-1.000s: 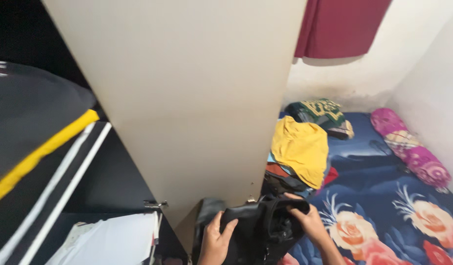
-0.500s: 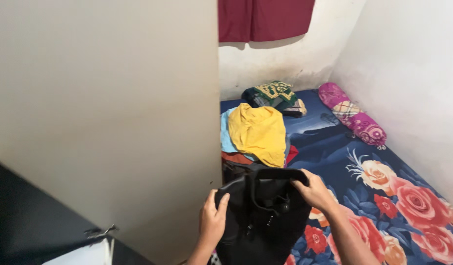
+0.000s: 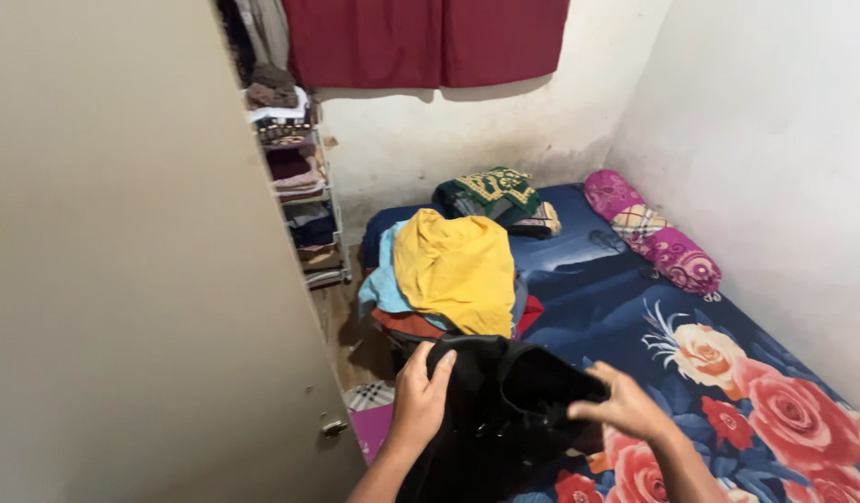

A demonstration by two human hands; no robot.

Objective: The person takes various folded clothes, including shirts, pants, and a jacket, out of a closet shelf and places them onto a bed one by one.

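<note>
A black garment (image 3: 505, 410) hangs bunched low in the middle of the view, above the near edge of the bed. My left hand (image 3: 421, 393) grips its left side with the fingers wrapped over the upper edge. My right hand (image 3: 624, 406) pinches its right side, where the fabric folds into a dark opening. Just behind it lies a pile of clothes (image 3: 421, 317) topped by a yellow garment (image 3: 460, 268) over a light blue one.
A blue flowered bedsheet (image 3: 728, 363) covers the bed along the right wall. A pink bolster (image 3: 652, 233) and a green patterned cloth (image 3: 493, 194) lie at its far end. A beige cupboard door (image 3: 132, 279) fills the left. Shelves of folded clothes (image 3: 295, 177) stand behind it, under a red curtain (image 3: 430, 42).
The view has swung right, away from the cupboard and towards the bed. Both hands have stayed on the black garment and now hold it over the bed's near edge.
</note>
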